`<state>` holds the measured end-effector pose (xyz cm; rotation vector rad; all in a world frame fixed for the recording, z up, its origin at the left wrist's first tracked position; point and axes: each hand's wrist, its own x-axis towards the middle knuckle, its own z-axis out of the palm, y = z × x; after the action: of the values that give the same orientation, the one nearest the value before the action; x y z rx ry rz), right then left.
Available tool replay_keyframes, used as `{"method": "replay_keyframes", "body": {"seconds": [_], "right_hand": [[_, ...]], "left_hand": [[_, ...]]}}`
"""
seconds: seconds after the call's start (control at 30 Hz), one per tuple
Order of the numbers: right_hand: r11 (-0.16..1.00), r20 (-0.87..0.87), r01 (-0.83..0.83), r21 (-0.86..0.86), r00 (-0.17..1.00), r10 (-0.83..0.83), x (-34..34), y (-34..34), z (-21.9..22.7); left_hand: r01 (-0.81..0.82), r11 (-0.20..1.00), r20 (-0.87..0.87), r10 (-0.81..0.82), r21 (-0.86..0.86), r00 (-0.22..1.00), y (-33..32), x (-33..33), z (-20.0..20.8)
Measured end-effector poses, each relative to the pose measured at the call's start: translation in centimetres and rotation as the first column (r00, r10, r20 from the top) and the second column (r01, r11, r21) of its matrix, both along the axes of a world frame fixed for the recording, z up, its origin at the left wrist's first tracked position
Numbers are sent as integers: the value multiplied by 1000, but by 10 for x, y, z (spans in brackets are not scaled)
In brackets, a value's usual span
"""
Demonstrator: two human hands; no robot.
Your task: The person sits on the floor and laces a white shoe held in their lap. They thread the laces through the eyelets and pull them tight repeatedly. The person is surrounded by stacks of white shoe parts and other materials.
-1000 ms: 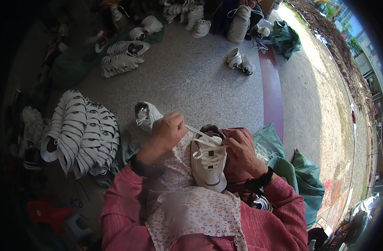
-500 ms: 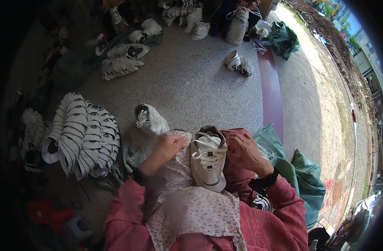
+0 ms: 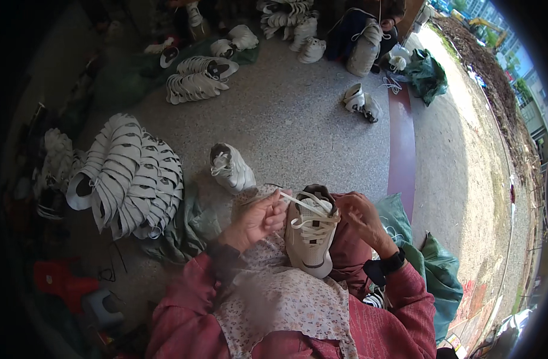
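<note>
A beige sneaker (image 3: 313, 261) rests on my lap, its toe toward me and its dark-lined opening away from me. Flat cream shoelaces (image 3: 314, 227) cross its tongue. At the left of the opening, my left hand (image 3: 260, 220) pinches a lace end and draws it out taut from the eyelets. My right hand (image 3: 363, 222) is at the shoe's right edge, fingers bent around the lace by the upper eyelets; its fingertips are partly hidden. A patterned apron (image 3: 286, 305) covers my lap under the shoe.
Nested white shoe uppers (image 3: 127, 179) are heaped at the left. A white sneaker (image 3: 232, 170) stands on the floor ahead, with a pair of shoes (image 3: 362, 103) farther off. Green sacks (image 3: 441, 269) lie at my right, a red stool (image 3: 58, 284) at lower left. Another person handles a shoe (image 3: 365, 54) at the back.
My left hand has moved in beside the shoe's opening and now pulls a lace tight toward the left. My right hand stays at the shoe's right edge. The whole view has shifted slightly.
</note>
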<state>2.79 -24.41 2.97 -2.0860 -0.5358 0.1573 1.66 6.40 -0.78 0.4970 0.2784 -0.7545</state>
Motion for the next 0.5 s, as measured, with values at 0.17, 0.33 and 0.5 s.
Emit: {"method": "replay_keyframes", "body": {"seconds": [0.17, 0.33, 0.5], "right_hand": [[997, 15, 28, -70, 1000, -27, 6, 10, 1], [992, -14, -31, -122, 999, 30, 13, 24, -3], [975, 158, -181, -131, 967, 201, 19, 48, 4]], "left_hand": [[-277, 960, 269, 255, 44, 929, 21, 6, 12], [-413, 884, 488, 268, 217, 830, 57, -5, 36], [-537, 829, 449, 424, 157, 787, 80, -9, 23]]}}
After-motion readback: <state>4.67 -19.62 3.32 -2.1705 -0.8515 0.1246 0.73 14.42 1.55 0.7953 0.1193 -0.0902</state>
